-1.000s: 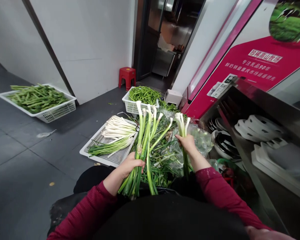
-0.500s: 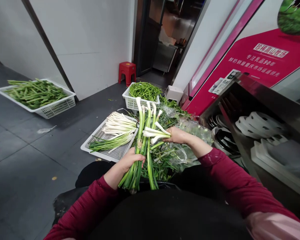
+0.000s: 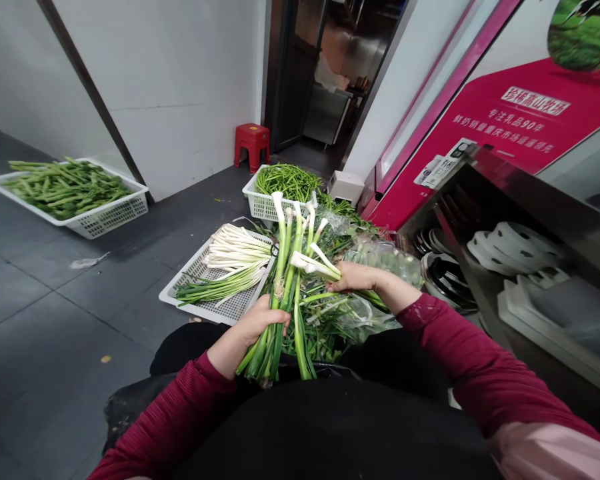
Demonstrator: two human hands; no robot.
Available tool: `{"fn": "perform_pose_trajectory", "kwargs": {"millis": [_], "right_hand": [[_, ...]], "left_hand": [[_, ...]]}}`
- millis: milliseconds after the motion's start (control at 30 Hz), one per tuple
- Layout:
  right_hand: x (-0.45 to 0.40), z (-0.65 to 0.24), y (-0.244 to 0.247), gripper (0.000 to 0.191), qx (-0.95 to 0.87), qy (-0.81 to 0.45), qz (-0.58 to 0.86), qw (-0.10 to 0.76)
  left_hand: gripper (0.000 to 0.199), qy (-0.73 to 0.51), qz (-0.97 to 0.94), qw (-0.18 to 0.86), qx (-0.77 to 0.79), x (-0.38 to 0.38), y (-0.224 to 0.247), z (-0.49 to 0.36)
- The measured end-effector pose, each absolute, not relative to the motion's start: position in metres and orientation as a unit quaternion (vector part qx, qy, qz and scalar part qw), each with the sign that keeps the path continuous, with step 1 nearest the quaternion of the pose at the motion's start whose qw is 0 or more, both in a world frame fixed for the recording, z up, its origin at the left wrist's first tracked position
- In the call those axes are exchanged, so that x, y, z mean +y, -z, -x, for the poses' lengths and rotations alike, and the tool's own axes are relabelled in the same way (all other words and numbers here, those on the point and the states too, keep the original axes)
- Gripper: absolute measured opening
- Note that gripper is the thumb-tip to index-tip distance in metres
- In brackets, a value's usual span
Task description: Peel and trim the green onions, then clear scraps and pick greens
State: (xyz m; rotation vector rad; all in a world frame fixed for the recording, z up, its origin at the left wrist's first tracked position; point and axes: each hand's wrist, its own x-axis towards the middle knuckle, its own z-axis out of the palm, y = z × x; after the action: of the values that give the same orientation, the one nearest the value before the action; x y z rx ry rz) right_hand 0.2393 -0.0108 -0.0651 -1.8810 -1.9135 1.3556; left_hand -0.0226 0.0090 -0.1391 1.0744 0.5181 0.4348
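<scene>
My left hand [image 3: 263, 321] is closed around a bunch of thick green onions [image 3: 280, 267], held with the white bulbs pointing away from me. In my right hand [image 3: 355, 276] are a few more green onions [image 3: 315, 263], gripped by their stalks, bulbs pointing left, close beside the bunch. Some green tops stick out on the right below that hand. Left of the bunch, a shallow white basket [image 3: 173, 291] on the floor holds trimmed green onions [image 3: 235, 250] lying in a neat pile. Loose greens [image 3: 325, 330] lie heaped beneath both hands.
Another white basket [image 3: 267, 208] with long green stalks stands ahead, near a red stool [image 3: 253, 143]. At the far left a white basket [image 3: 113, 220] holds thick green stems. Plastic bags [image 3: 380, 260] lie on the right, beside a metal shelf [image 3: 545, 190] with white dishes.
The green onions in my right hand have shifted slightly right and sit closer together, and their green tops now show below my wrist. My left hand has barely moved.
</scene>
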Motion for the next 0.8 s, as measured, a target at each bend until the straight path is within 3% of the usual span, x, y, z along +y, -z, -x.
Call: {"fn": "perform_pose_trajectory", "kwargs": {"millis": [100,200,333,433,500,633,800], "right_hand": [[-0.013,-0.236,0.068,0.012,-0.646,-0.377,0.660,0.074],[-0.014,-0.239,0.074,0.009,-0.623,-0.290,0.712,0.145],[-0.014,-0.261,0.087,0.014,-0.494,-0.281,0.742,0.355],[-0.013,-0.287,0.094,0.018,-0.324,-0.342,0.675,0.568],[-0.012,-0.306,0.094,0.018,-0.212,-0.378,0.629,0.646],[-0.009,-0.341,0.084,0.016,-0.113,-0.376,0.620,0.679],[-0.008,-0.372,0.064,0.019,-0.127,-0.300,0.623,0.711]], "left_hand": [[0.006,-0.205,-0.498,0.804,0.251,0.009,0.139,0.022],[0.006,-0.204,-0.499,0.802,0.257,0.010,0.139,0.023],[0.007,-0.207,-0.505,0.800,0.248,0.011,0.137,0.024],[0.009,-0.217,-0.504,0.801,0.239,0.012,0.137,0.025],[0.010,-0.218,-0.506,0.799,0.241,0.012,0.138,0.025],[0.011,-0.217,-0.516,0.789,0.254,0.012,0.139,0.025],[0.012,-0.223,-0.525,0.780,0.257,0.011,0.137,0.025]]}}
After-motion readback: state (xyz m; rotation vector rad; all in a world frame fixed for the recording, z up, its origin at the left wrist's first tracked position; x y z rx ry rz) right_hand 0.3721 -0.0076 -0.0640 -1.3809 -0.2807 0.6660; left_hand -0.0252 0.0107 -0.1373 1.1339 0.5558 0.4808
